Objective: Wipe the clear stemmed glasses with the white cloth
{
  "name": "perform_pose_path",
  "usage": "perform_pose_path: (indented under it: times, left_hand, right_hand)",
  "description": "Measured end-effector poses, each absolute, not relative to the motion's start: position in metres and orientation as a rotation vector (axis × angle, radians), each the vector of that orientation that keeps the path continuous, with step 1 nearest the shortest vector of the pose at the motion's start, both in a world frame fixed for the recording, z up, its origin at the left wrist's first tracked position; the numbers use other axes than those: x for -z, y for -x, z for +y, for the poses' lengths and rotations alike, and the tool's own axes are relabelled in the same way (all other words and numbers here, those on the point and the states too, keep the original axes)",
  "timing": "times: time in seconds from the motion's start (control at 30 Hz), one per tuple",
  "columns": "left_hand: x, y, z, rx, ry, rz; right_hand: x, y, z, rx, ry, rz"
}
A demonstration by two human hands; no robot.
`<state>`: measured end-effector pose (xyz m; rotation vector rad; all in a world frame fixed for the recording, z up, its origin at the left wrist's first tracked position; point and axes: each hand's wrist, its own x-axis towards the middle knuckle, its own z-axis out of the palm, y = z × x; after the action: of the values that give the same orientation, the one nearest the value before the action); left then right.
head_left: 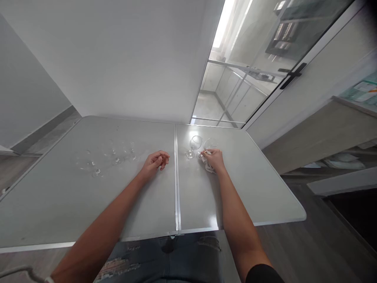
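My right hand (215, 159) is closed at the stem of a clear wine glass (210, 142), with a crumpled white cloth (209, 168) bunched under the fingers. The glass's bowl shows just beyond the knuckles, and the hand hides part of its stem. Close by on the left, another clear wine glass (196, 142) stands upright on its foot. My left hand (155, 161) hovers over or rests on the table left of the metal seam, fingers loosely curled and apart, with nothing seen in it.
Several clear glasses (97, 171) are grouped on the left part of the pale table (141, 212), faint against its surface. A metal seam (176, 184) divides the tabletop. A white wall (126, 67) and a glass sliding door (235, 78) border the far edge; shelves (330, 133) stand at right.
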<state>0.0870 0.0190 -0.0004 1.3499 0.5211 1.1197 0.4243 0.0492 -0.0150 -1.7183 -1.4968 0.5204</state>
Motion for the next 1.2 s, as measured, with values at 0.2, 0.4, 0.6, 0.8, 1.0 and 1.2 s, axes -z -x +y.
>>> perform_pose_path:
  times: [0.2,0.4,0.6,0.8,1.0,1.2]
  left_hand:
    - [0.0,-0.086,0.019,-1.11,-1.367,0.534]
    - [0.003,-0.086,0.02,-1.104,-1.361,0.54]
    - [0.004,-0.086,0.015,-1.261,-1.514,0.737]
    - [0.0,-0.079,0.005,-1.6,-2.205,1.251]
    - [-0.016,-0.063,0.012,-1.922,-2.229,1.824]
    - [-0.025,-0.052,0.02,-1.879,-2.048,2.127]
  right_hand:
    - [0.02,-0.422,0.053,-0.524,1.744,-1.528]
    - [0.018,-0.417,0.052,-0.522,1.765,-1.522]
    - [0.012,-0.419,0.049,-0.526,1.786,-1.576]
    - [0.004,-0.435,0.041,-0.63,1.924,-1.543]
    - [-0.002,-0.436,0.038,-0.688,2.045,-1.588]
    - [0.0,-0.437,0.039,-0.656,2.039,-1.585]
